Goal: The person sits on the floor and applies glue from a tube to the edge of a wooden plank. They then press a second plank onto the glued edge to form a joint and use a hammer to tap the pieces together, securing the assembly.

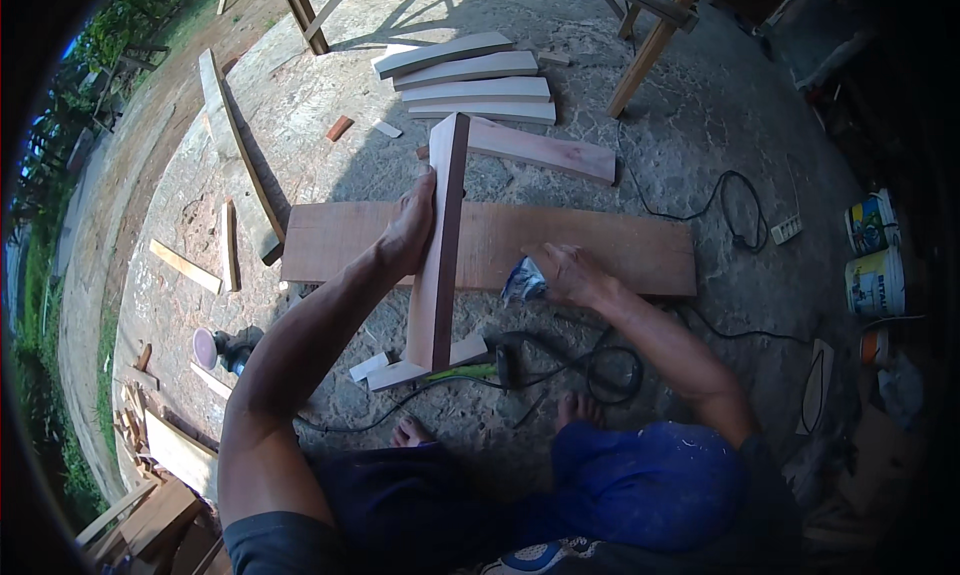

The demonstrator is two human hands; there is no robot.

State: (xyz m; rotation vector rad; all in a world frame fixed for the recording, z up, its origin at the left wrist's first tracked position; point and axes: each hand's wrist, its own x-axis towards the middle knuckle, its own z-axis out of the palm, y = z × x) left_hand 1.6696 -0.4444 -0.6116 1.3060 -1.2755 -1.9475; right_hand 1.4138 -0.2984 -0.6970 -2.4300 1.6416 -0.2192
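Concrete [690,155] bears a board [620,247] whose long edges are crossed by a beam [437,290], running away from you against your left hand [407,233] (grip hidden), left of the blue-white wad [523,283] your right hand [570,273] pinches.

In the middle of the frame we find a board [610,240] lying crosswise on the ground [690,145], with a beam [433,300] crossing over its left half. Above the board we see a plank [550,153], and beyond that a row of planks [478,88]; two buckets [874,285] stand at the right edge, while offcuts [160,520] lie heaped at lower left.
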